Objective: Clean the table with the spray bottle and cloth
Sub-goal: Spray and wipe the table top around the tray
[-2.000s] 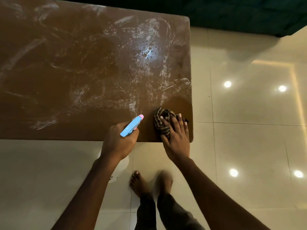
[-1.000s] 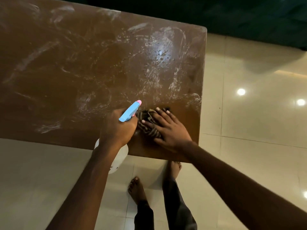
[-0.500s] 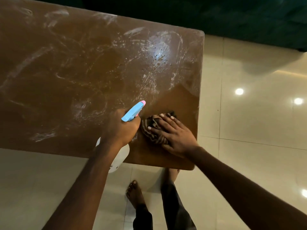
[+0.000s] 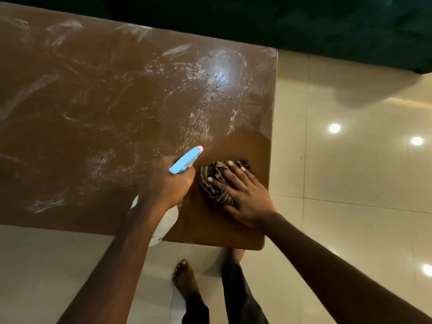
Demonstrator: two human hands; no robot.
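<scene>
The cloth [image 4: 214,185], striped brown and tan and bunched up, lies on the table [image 4: 105,113] near its lower right corner, right of the frame's centre. The right hand [image 4: 243,195] lies flat on it, fingers straight and slightly spread, pressing it to the wood. The patch of tabletop around the cloth looks plain brown.

Just left of the cloth, the left hand [image 4: 167,183] is curled round the neck of the bottle [image 4: 185,160]. Its blue head with a pink tip points toward the upper right. Its white body hangs below the hand, over the table's near edge. The body is opaque, so what is in it cannot be told.

White smears and streaks cover the rest of the tabletop, with small drops in a bright patch toward the upper right.

A glossy cream tiled floor [image 4: 350,183] fills the right and bottom, showing round light reflections. A bare foot [image 4: 184,279] and dark trousers [image 4: 240,295] show at the bottom centre.
</scene>
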